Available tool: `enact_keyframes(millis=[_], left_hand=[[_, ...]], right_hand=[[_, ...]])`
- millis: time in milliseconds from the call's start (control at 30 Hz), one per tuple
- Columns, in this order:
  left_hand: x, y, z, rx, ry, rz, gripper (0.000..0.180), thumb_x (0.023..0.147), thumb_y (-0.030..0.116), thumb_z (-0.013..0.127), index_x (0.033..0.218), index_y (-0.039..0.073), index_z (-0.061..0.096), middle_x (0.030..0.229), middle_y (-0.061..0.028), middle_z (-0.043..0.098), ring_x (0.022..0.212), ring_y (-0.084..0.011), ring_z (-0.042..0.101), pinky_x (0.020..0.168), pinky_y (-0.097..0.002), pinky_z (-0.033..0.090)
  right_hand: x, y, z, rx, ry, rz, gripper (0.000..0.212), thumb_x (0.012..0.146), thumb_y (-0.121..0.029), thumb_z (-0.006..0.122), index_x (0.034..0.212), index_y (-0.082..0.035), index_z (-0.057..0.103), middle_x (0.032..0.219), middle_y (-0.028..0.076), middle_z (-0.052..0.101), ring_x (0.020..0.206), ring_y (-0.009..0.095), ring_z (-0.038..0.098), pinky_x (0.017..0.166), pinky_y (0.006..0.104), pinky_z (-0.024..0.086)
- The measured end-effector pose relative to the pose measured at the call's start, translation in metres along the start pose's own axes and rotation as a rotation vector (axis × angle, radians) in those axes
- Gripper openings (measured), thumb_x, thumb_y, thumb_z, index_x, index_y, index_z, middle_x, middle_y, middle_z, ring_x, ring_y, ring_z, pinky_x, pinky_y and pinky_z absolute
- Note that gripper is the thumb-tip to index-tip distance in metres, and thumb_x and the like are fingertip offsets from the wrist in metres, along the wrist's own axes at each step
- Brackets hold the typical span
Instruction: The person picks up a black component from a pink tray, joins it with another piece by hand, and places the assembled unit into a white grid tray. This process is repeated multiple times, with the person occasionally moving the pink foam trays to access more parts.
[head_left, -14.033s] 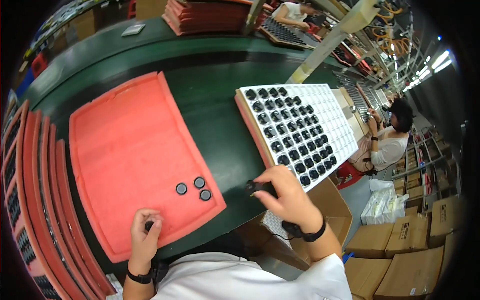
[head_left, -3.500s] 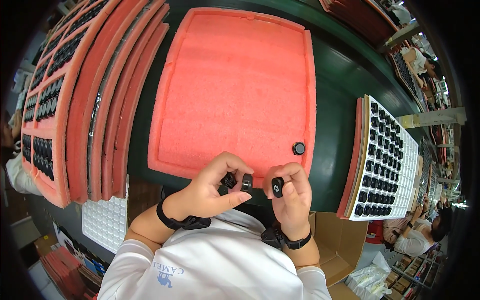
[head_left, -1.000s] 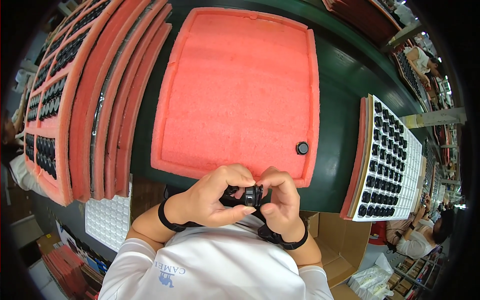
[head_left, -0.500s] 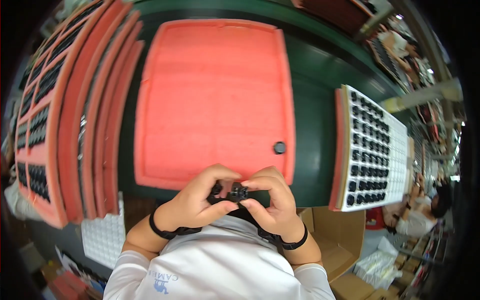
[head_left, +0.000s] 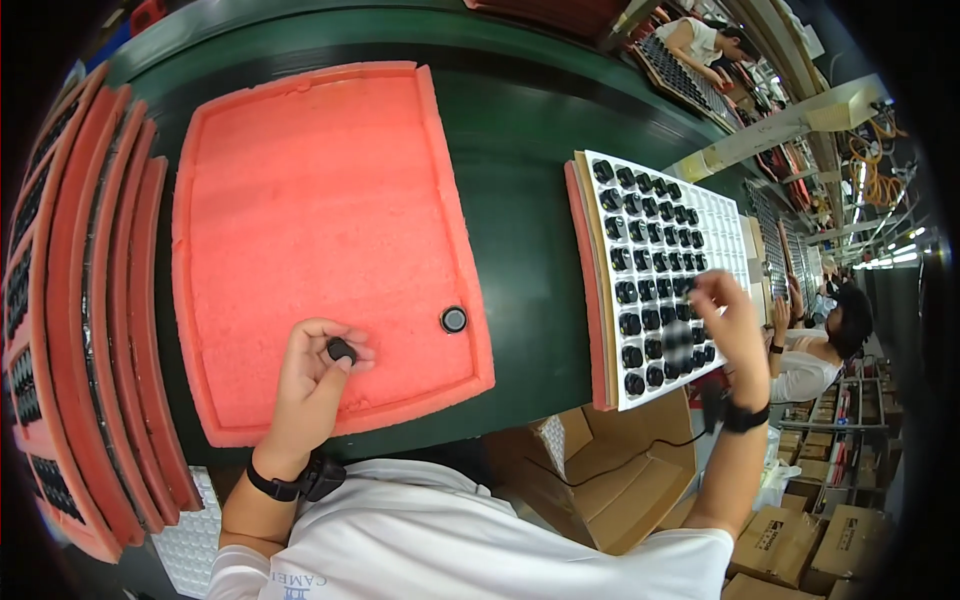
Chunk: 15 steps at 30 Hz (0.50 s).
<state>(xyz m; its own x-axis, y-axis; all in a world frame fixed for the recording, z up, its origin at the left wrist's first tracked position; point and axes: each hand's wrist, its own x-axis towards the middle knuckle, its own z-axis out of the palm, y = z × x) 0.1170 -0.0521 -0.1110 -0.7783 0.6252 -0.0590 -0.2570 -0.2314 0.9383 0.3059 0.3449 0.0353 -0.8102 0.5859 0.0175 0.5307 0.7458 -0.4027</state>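
My left hand (head_left: pixel 308 385) pinches a small black cylindrical part (head_left: pixel 341 350) between thumb and fingers, above the front of a flat salmon-pink foam tray (head_left: pixel 310 220). Another black round part (head_left: pixel 454 319), with a grey top face, lies on the foam near its right edge. My right hand (head_left: pixel 730 318) reaches over a white compartment tray (head_left: pixel 722 222) at the right. Its fingers are bent together beside the rows of black parts (head_left: pixel 647 260); whatever they hold is hidden at the tips. A dark smear shows just below that hand over the tray.
Stacked pink foam trays (head_left: pixel 125 300) with black parts stand at the left. Beneath everything runs a green work surface (head_left: pixel 520 230). An open cardboard box (head_left: pixel 620 470) sits below its front edge. Two other people work at the far right and upper right, near a pale post (head_left: pixel 780 130).
My hands have parted: the right has moved from beside the left to the white tray, the left keeps a black part over the foam. The view has shifted rightward.
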Motion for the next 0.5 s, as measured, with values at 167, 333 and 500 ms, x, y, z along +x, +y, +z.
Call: enact_keyframes(millis=[167, 333, 500], left_hand=[[0.006, -0.008, -0.006, -0.076, 0.064, -0.102, 0.027, 0.087, 0.004, 0.053, 0.112, 0.002, 0.043, 0.1, -0.0112, 0.056, 0.079, -0.0149, 0.057, 0.071, -0.0279, 0.049], [0.003, -0.01, -0.014, -0.034, 0.045, -0.127, 0.026, 0.087, 0.003, 0.054, 0.112, 0.0, 0.046, 0.094, -0.0098, 0.057, 0.077, -0.014, 0.057, 0.072, -0.0279, 0.049], [0.0, -0.008, -0.011, 0.019, 0.035, -0.125, 0.025, 0.086, 0.007, 0.057, 0.109, 0.0, 0.05, 0.089, -0.0083, 0.059, 0.073, -0.0122, 0.056, 0.067, -0.0253, 0.049]], right_hand=[[0.105, 0.088, -0.024, -0.273, 0.131, -0.045, 0.021, 0.079, -0.014, 0.065, 0.093, -0.001, 0.057, 0.071, 0.009, 0.058, 0.063, 0.019, 0.055, 0.059, 0.0311, 0.044], [0.173, 0.125, -0.01, -0.407, 0.123, 0.056, 0.026, 0.077, -0.02, 0.066, 0.092, -0.001, 0.057, 0.075, 0.013, 0.061, 0.071, 0.028, 0.06, 0.064, 0.0362, 0.046], [0.202, 0.154, 0.006, -0.449, 0.231, 0.028, 0.024, 0.076, -0.017, 0.067, 0.091, -0.001, 0.058, 0.074, 0.014, 0.062, 0.069, 0.028, 0.061, 0.064, 0.0369, 0.047]])
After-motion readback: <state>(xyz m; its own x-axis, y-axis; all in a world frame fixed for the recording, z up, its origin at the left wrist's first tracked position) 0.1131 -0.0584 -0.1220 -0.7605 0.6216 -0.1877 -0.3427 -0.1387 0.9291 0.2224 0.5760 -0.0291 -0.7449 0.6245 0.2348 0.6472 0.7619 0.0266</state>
